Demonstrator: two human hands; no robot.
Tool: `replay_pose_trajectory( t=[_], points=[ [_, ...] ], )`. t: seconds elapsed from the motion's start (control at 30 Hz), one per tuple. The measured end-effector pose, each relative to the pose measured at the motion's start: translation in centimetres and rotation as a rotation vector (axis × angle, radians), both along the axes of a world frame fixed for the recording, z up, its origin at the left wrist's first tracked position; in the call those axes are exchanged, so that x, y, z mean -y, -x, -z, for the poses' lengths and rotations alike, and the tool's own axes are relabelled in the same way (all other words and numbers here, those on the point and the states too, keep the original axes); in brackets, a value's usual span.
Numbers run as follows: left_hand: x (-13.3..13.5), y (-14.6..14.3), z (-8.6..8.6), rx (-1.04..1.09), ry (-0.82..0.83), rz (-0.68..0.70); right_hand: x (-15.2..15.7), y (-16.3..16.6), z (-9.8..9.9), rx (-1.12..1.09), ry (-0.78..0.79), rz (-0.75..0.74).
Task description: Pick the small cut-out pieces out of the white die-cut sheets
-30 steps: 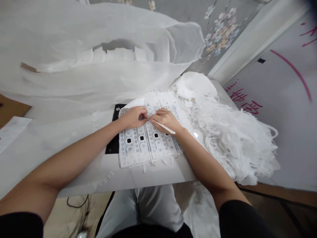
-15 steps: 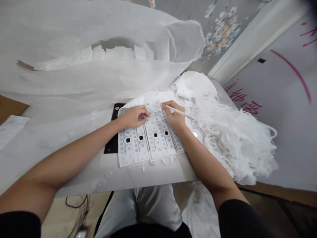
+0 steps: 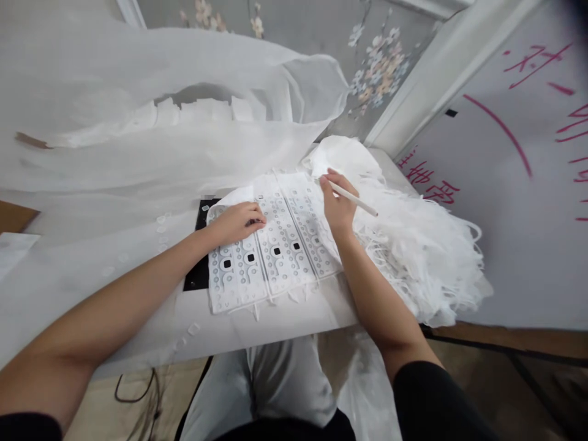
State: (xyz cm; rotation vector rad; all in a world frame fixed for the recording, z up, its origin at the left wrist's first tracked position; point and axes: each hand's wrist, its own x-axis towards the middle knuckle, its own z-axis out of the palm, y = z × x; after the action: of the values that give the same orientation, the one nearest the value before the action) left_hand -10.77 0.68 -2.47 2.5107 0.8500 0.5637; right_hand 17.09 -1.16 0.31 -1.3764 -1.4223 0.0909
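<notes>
A white sheet (image 3: 289,269) printed with grey rings and curved shapes lies over a black board (image 3: 196,277), which shows along its left side. Several black squares run in a row across the sheet. My left hand (image 3: 236,222) rests on the sheet's upper left part, thumb and curled fingers together; whatever is between them is hidden. A slim white pen-like stick (image 3: 356,199) is gripped in my right hand (image 3: 339,205), just above the sheet's upper right edge. Close by that hand spreads a heap of white strips and scraps (image 3: 413,251).
Sheer white material (image 3: 206,147) is draped across the back and left of the white table (image 3: 294,321). Small clear square pieces (image 3: 193,329) lie near the front edge. A whiteboard with red writing (image 3: 519,245) stands at the right, beyond the heap.
My right hand has lifted off the sheet and moved up and right with the stick. My left hand stays on the sheet, its fingers drawn closer together. The view has turned slightly right.
</notes>
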Motion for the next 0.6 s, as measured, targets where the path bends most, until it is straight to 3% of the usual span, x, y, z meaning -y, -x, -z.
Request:
replay_pose_trajectory(
  t=[0.13,0.37,0.6],
  points=[
    [0.1,-0.5,-0.1,-0.049,-0.003,-0.009,0.0,-3.6,-1.0,-0.029,-0.089,0.147],
    [1.0,-1.8,1.1,-0.105,-0.084,-0.137,0.6,-5.5,0.4,-0.084,0.364,-0.352],
    [1.1,-1.7,1.6,-0.163,-0.194,-0.103,0.2,-4.2,2.0,-0.072,0.501,-0.466]
  ],
)
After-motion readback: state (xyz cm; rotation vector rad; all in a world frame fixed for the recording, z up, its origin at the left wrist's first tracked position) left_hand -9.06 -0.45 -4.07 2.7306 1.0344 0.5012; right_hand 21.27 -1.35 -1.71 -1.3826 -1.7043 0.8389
